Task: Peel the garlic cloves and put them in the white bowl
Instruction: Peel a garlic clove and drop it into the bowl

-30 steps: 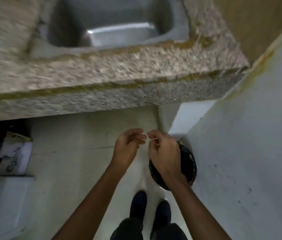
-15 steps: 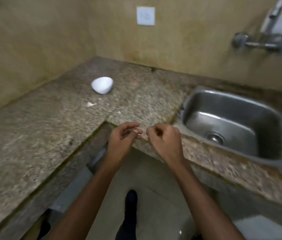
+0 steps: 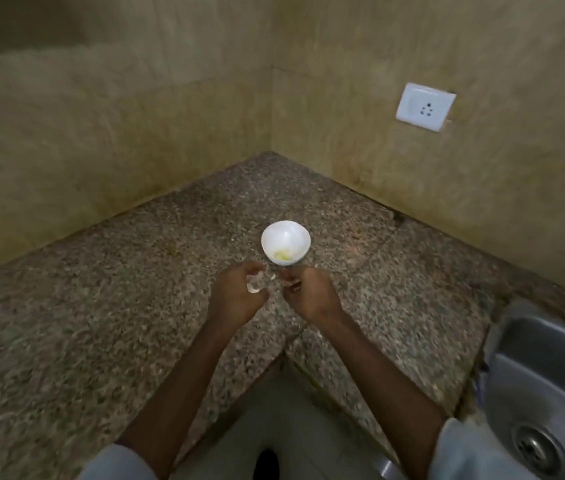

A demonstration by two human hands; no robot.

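The white bowl [image 3: 285, 241] stands on the granite counter [image 3: 101, 306] near the corner, with pale yellowish peeled garlic at its bottom. Just in front of it, above the counter, both hands are held close together. My left hand [image 3: 237, 299] is curled around whitish garlic pieces [image 3: 256, 285] that show between its fingers. My right hand [image 3: 308, 294] has its fingers pinched shut beside the left; what it holds is hidden behind the fingers. A small white bit [image 3: 273, 277] shows between the two hands.
A steel sink [image 3: 544, 393] is set into the counter at the right edge. Yellowish walls meet behind the bowl, with a white socket [image 3: 425, 107] on the right wall. The floor and a dark shoe [image 3: 267, 464] show below the counter's inner corner.
The view swung up from the floor and a dark bin, past the sink, to the counter corner. My hands, still together, are now just in front of the white bowl.
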